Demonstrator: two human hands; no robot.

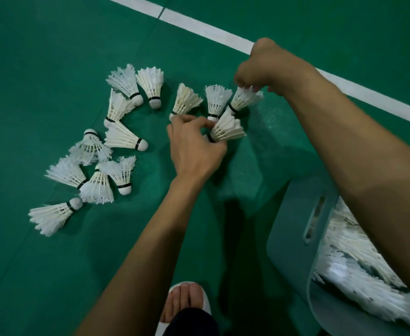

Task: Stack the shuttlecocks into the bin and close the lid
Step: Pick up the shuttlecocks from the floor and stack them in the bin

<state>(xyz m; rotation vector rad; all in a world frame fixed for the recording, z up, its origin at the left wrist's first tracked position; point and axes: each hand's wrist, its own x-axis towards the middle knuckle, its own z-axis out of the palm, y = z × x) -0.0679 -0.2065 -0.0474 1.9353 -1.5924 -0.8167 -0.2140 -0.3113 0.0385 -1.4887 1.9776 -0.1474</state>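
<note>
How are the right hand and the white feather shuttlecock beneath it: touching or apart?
Touching: head view shows right hand pinching the white feather shuttlecock by its rim.

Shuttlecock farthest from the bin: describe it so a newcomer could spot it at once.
Left of the pale blue plastic bin, white feather shuttlecocks lie scattered on the green court floor. Follow the scatter to its lower-left end. The end shuttlecock, lowest and leftmost of all, lies on its side, cork pointing up-right, feathers fanned toward the lower left.
</note>
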